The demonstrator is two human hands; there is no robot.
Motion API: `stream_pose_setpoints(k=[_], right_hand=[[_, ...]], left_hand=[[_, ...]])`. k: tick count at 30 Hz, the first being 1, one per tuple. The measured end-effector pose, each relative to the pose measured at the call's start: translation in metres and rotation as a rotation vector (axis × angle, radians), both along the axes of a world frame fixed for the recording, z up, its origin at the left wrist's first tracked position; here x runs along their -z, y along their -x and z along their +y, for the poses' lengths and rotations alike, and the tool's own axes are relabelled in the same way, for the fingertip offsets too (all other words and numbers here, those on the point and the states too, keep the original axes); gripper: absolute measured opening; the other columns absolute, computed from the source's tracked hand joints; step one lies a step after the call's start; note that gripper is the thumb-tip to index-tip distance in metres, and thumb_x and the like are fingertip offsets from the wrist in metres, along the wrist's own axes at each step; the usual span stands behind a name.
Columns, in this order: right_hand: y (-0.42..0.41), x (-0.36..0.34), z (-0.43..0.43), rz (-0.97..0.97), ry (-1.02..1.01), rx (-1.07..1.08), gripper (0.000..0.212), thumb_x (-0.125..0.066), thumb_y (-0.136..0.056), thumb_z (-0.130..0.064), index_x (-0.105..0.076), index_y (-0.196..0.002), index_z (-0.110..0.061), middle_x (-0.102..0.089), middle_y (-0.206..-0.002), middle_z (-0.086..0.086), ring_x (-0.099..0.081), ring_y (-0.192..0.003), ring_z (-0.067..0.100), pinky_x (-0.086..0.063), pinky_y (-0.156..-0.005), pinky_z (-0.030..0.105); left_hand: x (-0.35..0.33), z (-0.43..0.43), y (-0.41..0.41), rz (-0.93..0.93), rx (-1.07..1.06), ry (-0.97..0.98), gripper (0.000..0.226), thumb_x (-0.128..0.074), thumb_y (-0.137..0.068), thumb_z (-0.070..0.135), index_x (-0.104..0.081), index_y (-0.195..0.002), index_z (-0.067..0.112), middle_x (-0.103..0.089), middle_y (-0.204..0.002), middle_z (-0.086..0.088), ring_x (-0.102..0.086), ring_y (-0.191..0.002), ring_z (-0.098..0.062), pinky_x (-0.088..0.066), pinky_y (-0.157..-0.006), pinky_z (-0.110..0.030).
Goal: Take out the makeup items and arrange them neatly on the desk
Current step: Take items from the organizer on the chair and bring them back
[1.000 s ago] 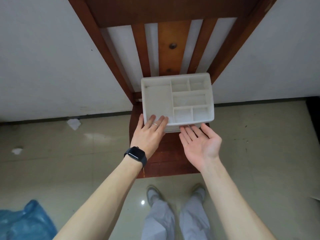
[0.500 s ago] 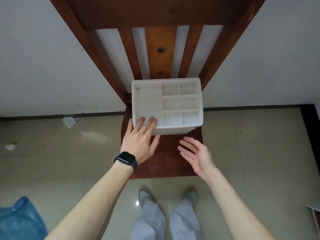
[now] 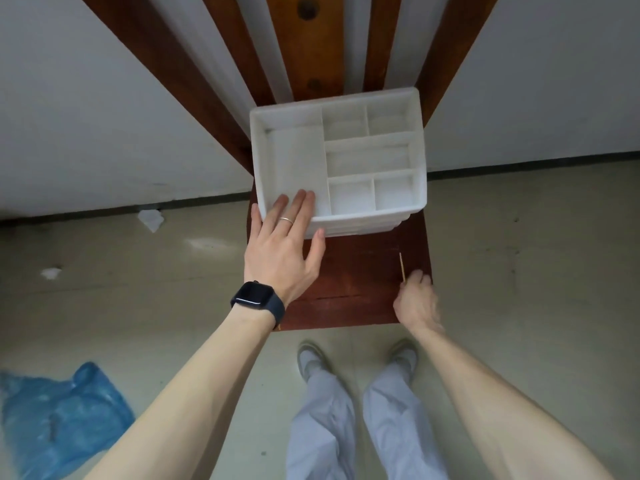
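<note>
My left hand (image 3: 280, 247) lies flat on the near left corner of the white organizer (image 3: 363, 221). The wrist is straight and the forearm reaches up from the lower left. The fingers (image 3: 304, 202) are straight and relaxed, holding nothing. They cross the front rim so their tips rest inside the large left compartment, while the thumb splays right along the front wall. A ring (image 3: 286, 220) and a dark watch (image 3: 256, 296) sit on that hand.

My right hand (image 3: 417, 301) is over the near right corner of the wooden chair seat (image 3: 356, 282), knuckles up and fingers curled in. It is blurred, but the fingertips seem to pinch the near end of a thin stick (image 3: 401, 266).

Half a second ago that right hand was open, palm up, just in front of the organizer. It has since swung right, turned over and closed. The left hand has kept its place on the corner.

The stick points away from the right fingertips, lying just above the seat near its right edge. The organizer sits beyond it against the chair back, under the left fingers and well apart from the right ones.
</note>
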State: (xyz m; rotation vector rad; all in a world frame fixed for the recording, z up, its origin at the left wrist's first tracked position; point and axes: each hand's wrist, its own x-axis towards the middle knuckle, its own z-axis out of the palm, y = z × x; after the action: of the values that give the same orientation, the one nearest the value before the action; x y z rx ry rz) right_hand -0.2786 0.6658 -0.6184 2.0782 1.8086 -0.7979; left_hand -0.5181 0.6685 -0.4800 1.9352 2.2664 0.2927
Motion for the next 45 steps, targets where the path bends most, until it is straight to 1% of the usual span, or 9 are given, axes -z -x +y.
stream_pose_setpoints(k=[4,7,13,18,22,25,28,36,45], right_hand=[[0.009,-0.006,0.003,-0.179,0.096,-0.159,0.033,-0.05,-0.096,-0.006,-0.045,-0.128,-0.002,-0.055,-0.126,0.014,-0.059,-0.114,0.029,-0.054,-0.085,0.04],[0.013,-0.014,0.012,-0.175,0.159,-0.226,0.034,-0.045,-0.097,-0.007,-0.044,-0.13,0.0,-0.055,-0.127,0.016,-0.061,-0.115,0.033,-0.053,-0.088,0.041],[-0.001,-0.068,0.012,0.103,0.249,-0.152,0.02,-0.044,-0.097,-0.019,-0.053,-0.107,-0.005,-0.068,-0.109,0.021,-0.063,-0.105,0.041,-0.047,-0.08,0.039],[-0.026,-0.169,-0.006,0.473,0.116,0.2,0.016,-0.058,-0.096,-0.027,-0.061,-0.081,-0.021,-0.072,-0.072,-0.007,-0.069,-0.084,0.022,-0.05,-0.074,0.029],[-0.035,-0.27,-0.008,0.684,-0.019,0.343,0.01,-0.065,-0.092,-0.028,-0.067,-0.083,-0.024,-0.074,-0.074,-0.008,-0.069,-0.068,0.014,-0.06,-0.071,0.037],[-0.036,-0.34,-0.007,0.796,-0.131,0.338,0.01,-0.065,-0.095,-0.027,-0.067,-0.087,-0.022,-0.075,-0.077,-0.006,-0.067,-0.06,0.008,-0.058,-0.065,0.033],[-0.029,-0.394,-0.006,0.904,-0.192,0.324,0.009,-0.066,-0.096,-0.026,-0.067,-0.09,-0.019,-0.076,-0.08,-0.004,-0.068,-0.064,0.011,-0.057,-0.061,0.027],[0.027,-0.484,0.003,1.056,-0.201,-0.021,0.009,-0.065,-0.096,-0.034,-0.069,-0.093,-0.026,-0.075,-0.085,-0.006,-0.072,-0.074,0.01,-0.055,-0.062,0.022],[0.134,-0.539,-0.084,1.122,0.026,-0.646,0.007,-0.068,-0.094,-0.028,-0.07,-0.088,-0.024,-0.075,-0.077,-0.004,-0.071,-0.069,0.013,-0.056,-0.073,0.039]], left_hand=[[-0.003,0.001,-0.001,0.007,0.003,0.013,0.057,-0.039,-0.1,0.042,-0.043,-0.149,0.014,-0.051,-0.149,-0.004,-0.041,-0.141,-0.028,-0.017,-0.119,-0.054],[-0.006,-0.001,-0.001,0.019,0.019,0.039,0.058,-0.036,-0.101,0.041,-0.04,-0.151,0.013,-0.051,-0.149,-0.006,-0.041,-0.141,-0.029,-0.018,-0.119,-0.056],[-0.019,0.0,0.001,0.023,0.061,0.189,0.064,-0.036,-0.102,0.042,-0.021,-0.158,0.014,-0.037,-0.158,-0.005,-0.029,-0.148,-0.028,-0.014,-0.12,-0.054],[-0.058,-0.004,0.008,-0.011,0.13,0.39,0.066,-0.029,-0.104,0.041,-0.002,-0.16,0.02,-0.008,-0.167,0.002,-0.007,-0.153,-0.02,-0.009,-0.123,-0.049],[-0.122,-0.015,0.006,-0.145,0.034,0.372,0.062,-0.032,-0.104,0.038,-0.012,-0.16,0.021,-0.015,-0.166,0.001,-0.011,-0.153,-0.021,-0.011,-0.123,-0.05],[-0.174,-0.029,0.003,-0.217,-0.016,0.301,0.062,-0.035,-0.104,0.039,-0.014,-0.159,0.022,-0.015,-0.166,0.003,-0.011,-0.153,-0.019,-0.012,-0.123,-0.049],[-0.216,-0.046,0.001,-0.23,-0.063,0.222,0.062,-0.036,-0.103,0.041,-0.014,-0.159,0.025,-0.016,-0.165,0.004,-0.013,-0.152,-0.018,-0.012,-0.122,-0.049],[-0.311,-0.119,0.03,-0.221,-0.413,-0.026,0.058,-0.036,-0.102,0.045,-0.023,-0.157,0.033,-0.025,-0.162,0.01,-0.016,-0.151,-0.012,-0.009,-0.123,-0.048],[-0.374,-0.333,0.024,-0.07,-0.998,-0.207,0.053,-0.045,-0.099,0.044,-0.036,-0.151,0.037,-0.036,-0.158,0.01,-0.024,-0.148,-0.012,-0.014,-0.122,-0.042]])
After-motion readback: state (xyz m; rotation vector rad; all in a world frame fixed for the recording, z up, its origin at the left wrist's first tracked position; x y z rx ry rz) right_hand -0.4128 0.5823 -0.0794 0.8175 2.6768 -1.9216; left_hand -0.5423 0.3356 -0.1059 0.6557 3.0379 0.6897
